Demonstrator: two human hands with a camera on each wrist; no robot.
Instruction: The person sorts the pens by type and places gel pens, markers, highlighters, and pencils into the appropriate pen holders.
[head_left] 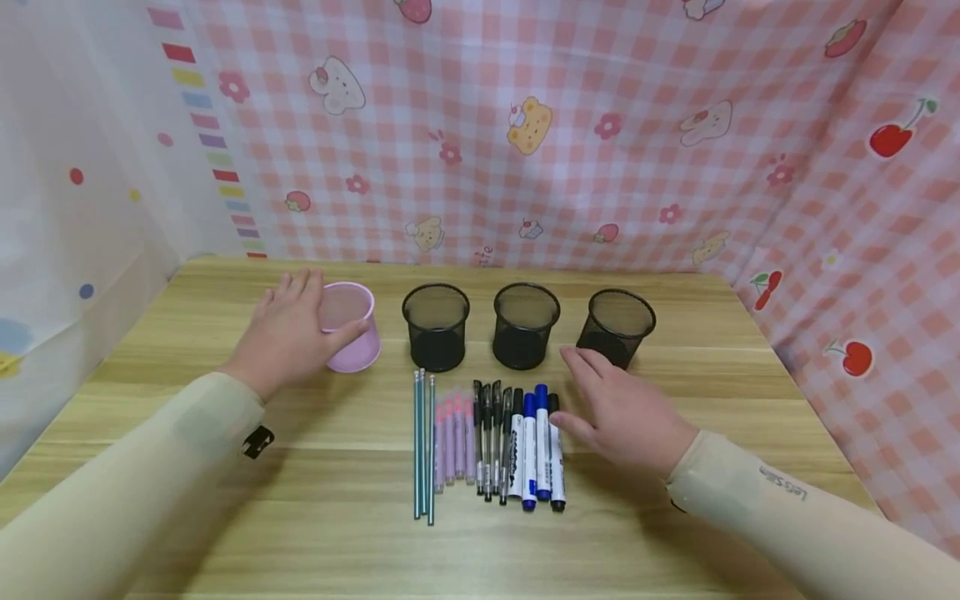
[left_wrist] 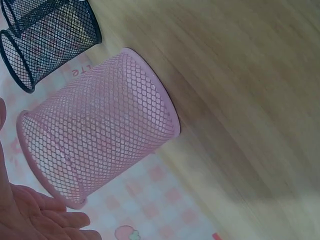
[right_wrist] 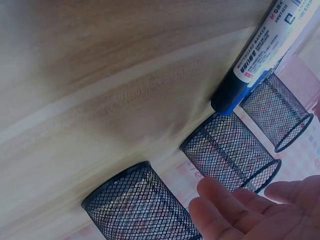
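My left hand [head_left: 288, 329] is spread at the pink mesh pen cup [head_left: 355, 350], its thumb reaching across the front of the rim; whether it touches is unclear. My right hand [head_left: 626, 408] hovers with loosely extended fingers just right of the whiteboard markers [head_left: 542, 442] and in front of the rightmost black mesh cup [head_left: 617, 325]; it holds nothing. Left of the markers lie several black-capped gel pens [head_left: 487, 433], several lilac pens with pink tops [head_left: 454, 442] and teal pencils [head_left: 423, 450], all side by side. The right wrist view shows a black-capped marker [right_wrist: 260, 47] up close.
Two more black mesh cups stand in the row, a left one [head_left: 437, 333] and a middle one [head_left: 526, 333]. Everything stands on a wood-grain table [head_left: 337, 533]. A pink checked curtain [head_left: 465, 108] hangs behind its back edge, with more cloth on both sides.
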